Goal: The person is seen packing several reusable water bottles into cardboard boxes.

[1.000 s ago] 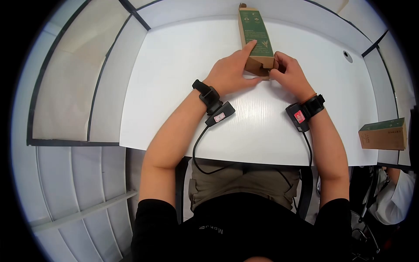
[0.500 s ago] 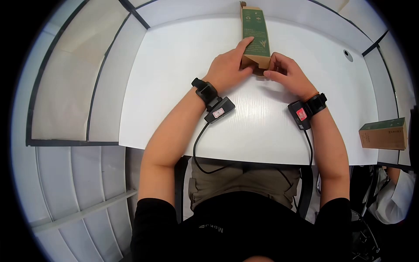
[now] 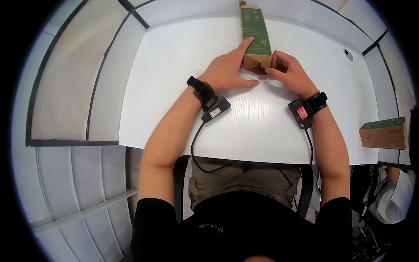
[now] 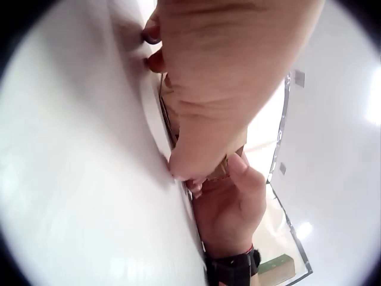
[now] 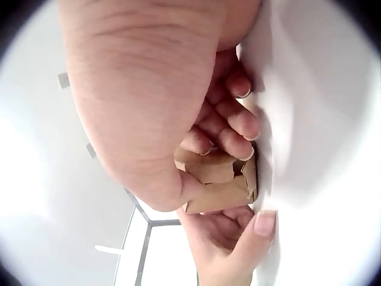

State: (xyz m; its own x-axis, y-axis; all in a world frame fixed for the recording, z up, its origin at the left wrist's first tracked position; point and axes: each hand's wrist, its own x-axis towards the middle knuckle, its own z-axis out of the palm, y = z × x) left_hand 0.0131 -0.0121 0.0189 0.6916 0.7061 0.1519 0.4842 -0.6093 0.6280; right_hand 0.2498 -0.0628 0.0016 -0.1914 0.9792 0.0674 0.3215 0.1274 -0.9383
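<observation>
A long green-and-brown cardboard box (image 3: 255, 32) lies at the back of the white table, its near end gaping. My left hand (image 3: 224, 70) rests against its left side, index finger along the green face, thumb stretched out near the tabletop. At the near right corner my right hand (image 3: 290, 74) pinches the box edge between thumb and bent fingers. The right wrist view shows torn-looking brown flaps (image 5: 223, 193) between the right hand (image 5: 143, 101) and the left hand (image 5: 220, 256). In the left wrist view, the left hand (image 4: 220, 77) hides most of the box.
A second green-and-brown box (image 3: 384, 134) stands at the table's right edge. Pale partitions (image 3: 115, 83) border the table (image 3: 166, 87). A round cable hole (image 3: 348, 54) is at the back right. Someone's white sleeve (image 3: 395, 201) shows at lower right.
The box shifted slightly left and turned a little, then swung partly back. My left thumb moved from the box's near end out toward the table; the left wrist moved slightly left. My right hand stayed by the corner.
</observation>
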